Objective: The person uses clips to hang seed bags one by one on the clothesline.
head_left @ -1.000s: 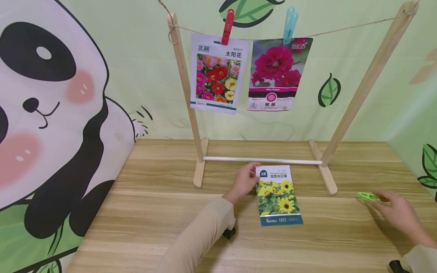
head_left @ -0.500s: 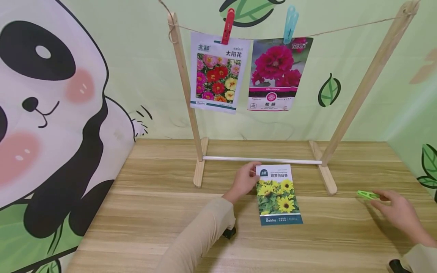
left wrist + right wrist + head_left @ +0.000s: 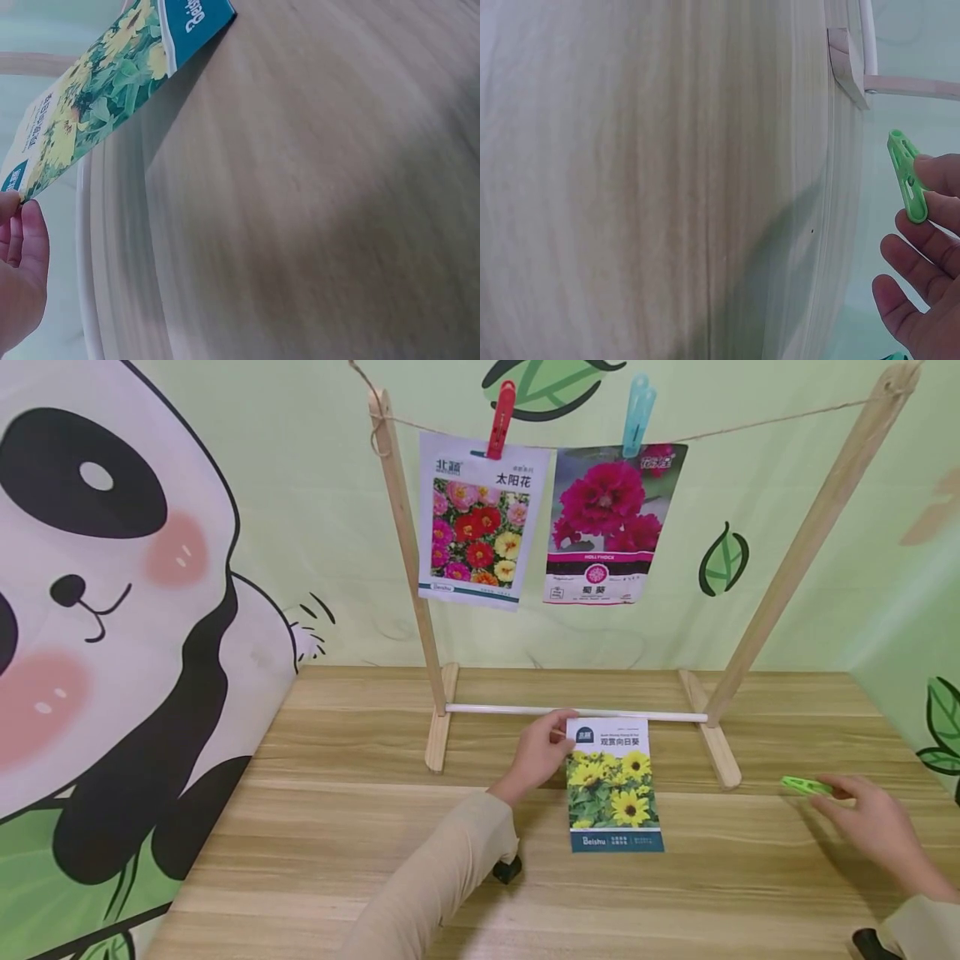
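Observation:
My left hand (image 3: 542,750) pinches the top left corner of a seed packet (image 3: 613,785) with yellow sunflowers on it. In the left wrist view the packet (image 3: 112,90) slants up from the table, its blue bottom end low near the wood. Off to the right, my right hand (image 3: 873,822) holds a green clothespin (image 3: 806,786) between thumb and fingers. The right wrist view shows the clothespin (image 3: 908,177) above the tabletop, its free end pointing away from the hand. The other fingers are loosely bent.
A wooden stand (image 3: 806,543) carries a twine line (image 3: 765,420). From it hang a portulaca packet (image 3: 476,522) under a red clothespin (image 3: 501,420) and a hollyhock packet (image 3: 611,527) under a blue clothespin (image 3: 638,415). A white rod (image 3: 577,712) joins the stand's feet.
The left hand has shifted slightly up and right, lifting the top of the sunflower packet, which now overlaps the white rod. The right hand with the green clothespin has moved slightly left.

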`<state>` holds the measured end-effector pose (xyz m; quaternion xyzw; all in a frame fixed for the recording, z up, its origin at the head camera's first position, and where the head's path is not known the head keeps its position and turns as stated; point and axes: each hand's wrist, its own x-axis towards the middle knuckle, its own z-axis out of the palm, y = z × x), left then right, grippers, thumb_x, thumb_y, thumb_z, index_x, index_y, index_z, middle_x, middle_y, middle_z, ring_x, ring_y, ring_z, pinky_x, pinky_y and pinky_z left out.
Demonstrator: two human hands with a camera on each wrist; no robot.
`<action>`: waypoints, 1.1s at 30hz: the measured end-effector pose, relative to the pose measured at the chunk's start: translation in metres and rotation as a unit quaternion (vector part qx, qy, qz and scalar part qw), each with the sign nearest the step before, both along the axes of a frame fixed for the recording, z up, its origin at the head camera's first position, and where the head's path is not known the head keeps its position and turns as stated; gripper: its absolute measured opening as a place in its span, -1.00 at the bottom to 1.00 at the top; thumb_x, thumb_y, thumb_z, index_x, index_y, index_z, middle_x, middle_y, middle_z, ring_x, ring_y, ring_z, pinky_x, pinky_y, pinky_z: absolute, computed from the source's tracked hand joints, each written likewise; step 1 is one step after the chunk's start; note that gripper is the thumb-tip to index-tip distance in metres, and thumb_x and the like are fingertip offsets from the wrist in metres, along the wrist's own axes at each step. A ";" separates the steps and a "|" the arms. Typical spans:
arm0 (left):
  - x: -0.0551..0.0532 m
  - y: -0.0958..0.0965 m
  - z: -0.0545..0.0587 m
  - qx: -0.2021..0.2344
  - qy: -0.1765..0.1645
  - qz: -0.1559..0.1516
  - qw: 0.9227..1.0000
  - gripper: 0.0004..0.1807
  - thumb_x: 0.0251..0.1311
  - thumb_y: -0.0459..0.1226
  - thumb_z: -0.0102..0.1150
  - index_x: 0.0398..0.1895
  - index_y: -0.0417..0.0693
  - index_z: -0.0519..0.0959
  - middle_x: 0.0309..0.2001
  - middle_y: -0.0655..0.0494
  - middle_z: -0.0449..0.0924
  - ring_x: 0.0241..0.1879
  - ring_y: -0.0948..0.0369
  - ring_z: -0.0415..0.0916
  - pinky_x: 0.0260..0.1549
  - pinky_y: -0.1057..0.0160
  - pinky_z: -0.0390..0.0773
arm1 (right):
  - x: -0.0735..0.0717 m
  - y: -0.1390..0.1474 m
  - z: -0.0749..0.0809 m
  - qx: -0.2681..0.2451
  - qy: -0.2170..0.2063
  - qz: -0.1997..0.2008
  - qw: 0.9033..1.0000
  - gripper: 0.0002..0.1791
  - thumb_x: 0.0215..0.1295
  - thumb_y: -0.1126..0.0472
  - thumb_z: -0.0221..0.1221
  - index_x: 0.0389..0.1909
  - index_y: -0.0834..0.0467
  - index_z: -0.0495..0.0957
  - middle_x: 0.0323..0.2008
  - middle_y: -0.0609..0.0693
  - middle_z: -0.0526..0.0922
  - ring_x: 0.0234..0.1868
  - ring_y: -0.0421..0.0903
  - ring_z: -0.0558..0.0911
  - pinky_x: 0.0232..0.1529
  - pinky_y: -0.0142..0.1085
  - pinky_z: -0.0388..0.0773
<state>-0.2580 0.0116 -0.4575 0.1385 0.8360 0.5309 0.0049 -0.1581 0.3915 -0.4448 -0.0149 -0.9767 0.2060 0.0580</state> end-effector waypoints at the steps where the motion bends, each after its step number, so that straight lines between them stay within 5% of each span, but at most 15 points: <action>1: 0.000 0.000 0.001 0.003 -0.001 0.000 1.000 -0.60 0.07 -0.45 0.07 0.01 0.02 0.47 -0.28 0.04 0.49 -0.34 0.23 0.47 -0.37 0.42 0.49 | 0.000 0.000 0.000 0.000 0.002 0.000 1.000 -0.51 0.21 0.09 0.07 -0.09 0.49 0.38 -0.24 0.47 0.44 -0.28 0.32 0.45 -0.49 -0.07 0.34; 33: 0.001 0.001 0.009 0.032 -0.026 0.001 0.999 -0.61 0.09 -0.43 0.07 0.00 0.09 0.48 -0.28 0.10 0.47 -0.31 0.25 0.44 -0.38 0.40 0.50 | 0.000 -0.004 0.003 -0.002 0.020 0.008 1.000 -0.49 0.22 0.08 0.06 -0.09 0.50 0.39 -0.21 0.48 0.44 -0.25 0.34 0.43 -0.41 0.06 0.33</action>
